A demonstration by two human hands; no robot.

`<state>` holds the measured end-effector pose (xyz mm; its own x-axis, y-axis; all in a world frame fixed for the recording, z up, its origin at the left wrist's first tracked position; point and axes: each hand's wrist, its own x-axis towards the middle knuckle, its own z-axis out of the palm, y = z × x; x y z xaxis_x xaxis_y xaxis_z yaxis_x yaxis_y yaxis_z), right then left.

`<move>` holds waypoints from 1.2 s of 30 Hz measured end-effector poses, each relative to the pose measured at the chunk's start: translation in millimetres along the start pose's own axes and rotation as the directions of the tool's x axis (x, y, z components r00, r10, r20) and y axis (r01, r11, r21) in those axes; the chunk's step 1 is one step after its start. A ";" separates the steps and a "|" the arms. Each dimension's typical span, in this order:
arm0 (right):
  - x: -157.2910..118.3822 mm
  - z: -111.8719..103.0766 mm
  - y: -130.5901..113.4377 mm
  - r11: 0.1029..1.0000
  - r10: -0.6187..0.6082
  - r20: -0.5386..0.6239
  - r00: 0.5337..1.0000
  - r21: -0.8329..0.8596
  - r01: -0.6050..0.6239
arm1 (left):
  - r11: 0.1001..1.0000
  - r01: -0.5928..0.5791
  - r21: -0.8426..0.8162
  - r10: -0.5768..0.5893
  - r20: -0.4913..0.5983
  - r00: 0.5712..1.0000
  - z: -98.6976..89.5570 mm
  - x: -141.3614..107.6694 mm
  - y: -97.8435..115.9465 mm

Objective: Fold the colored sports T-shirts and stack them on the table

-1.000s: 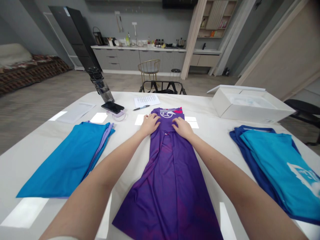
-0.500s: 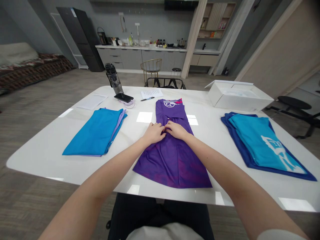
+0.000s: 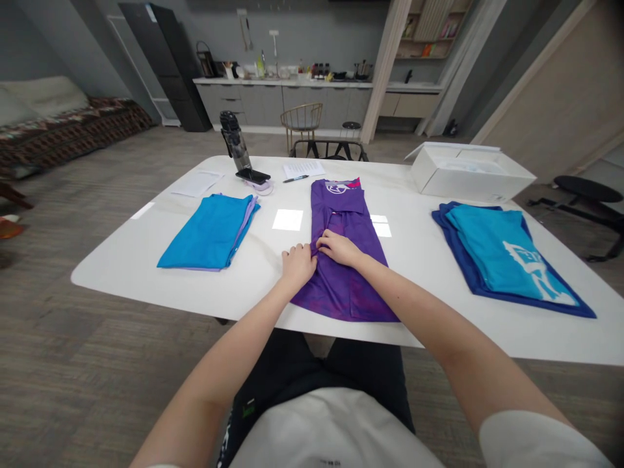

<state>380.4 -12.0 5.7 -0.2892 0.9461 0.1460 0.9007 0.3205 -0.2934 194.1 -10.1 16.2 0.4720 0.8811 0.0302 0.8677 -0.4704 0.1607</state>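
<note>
A purple shirt (image 3: 348,286) lies partly folded into a long strip on the white table (image 3: 263,286), its collar end with a white print pointing away from me. My left hand (image 3: 298,265) is at the shirt's left edge, fingers curled onto the fabric. Close beside it, my right hand (image 3: 338,248) pinches the cloth near that same edge, and the fabric is bunched between the two hands. The fingertips of both hands are partly hidden.
Folded blue and lilac clothes (image 3: 209,231) lie to the left; folded turquoise and navy clothes (image 3: 497,260) lie to the right. Farther back are a bottle (image 3: 236,143), a phone (image 3: 252,176), a pen (image 3: 296,179), papers (image 3: 197,183) and an open white box (image 3: 468,175).
Both hands have moved from the middle of the purple shirt to its left edge, and the cloth there is drawn in. The camera view has shifted.
</note>
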 end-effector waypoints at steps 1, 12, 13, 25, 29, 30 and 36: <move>-1.4 -1.0 -2.8 1.000 0.004 -0.004 1.000 -0.003 -0.004 | 1.000 0.010 -0.002 -0.010 -0.004 1.000 -0.6 -2.6 -1.0; -45.1 -26.2 -11.0 0.994 0.089 -0.077 0.993 -0.061 -0.094 | 0.982 -0.169 -0.081 0.162 -0.088 0.983 -18.5 -55.8 3.6; -50.0 -25.1 -14.0 0.995 0.069 -0.061 0.996 -0.062 -0.072 | 0.980 -0.182 -0.078 0.175 -0.093 0.980 -18.8 -59.9 7.2; -89.5 -13.2 -33.2 0.987 0.117 -0.154 0.981 -0.088 -0.131 | 0.972 -0.234 -0.013 0.231 -0.092 0.968 -23.1 -105.3 19.8; -101.6 -17.0 -36.8 0.988 0.102 -0.140 0.985 -0.104 -0.118 | 0.956 -0.276 -0.100 0.256 -0.179 0.950 -15.5 -118.5 19.4; -104.5 -17.1 -41.9 0.991 0.068 -0.131 0.989 -0.108 -0.083 | 0.948 -0.296 -0.120 0.268 -0.209 0.941 -13.0 -120.9 20.4; -126.2 -10.5 -75.0 0.992 -0.037 -0.135 0.990 -0.125 0.020 | 0.866 -0.452 -0.214 0.370 -0.334 0.867 3.2 -131.0 26.4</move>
<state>352.7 -156.0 19.3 -0.2755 0.9187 0.2829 0.9283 0.3307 -0.1700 155.7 -138.1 13.3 0.6780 0.6068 0.4149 0.5049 -0.7946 0.3371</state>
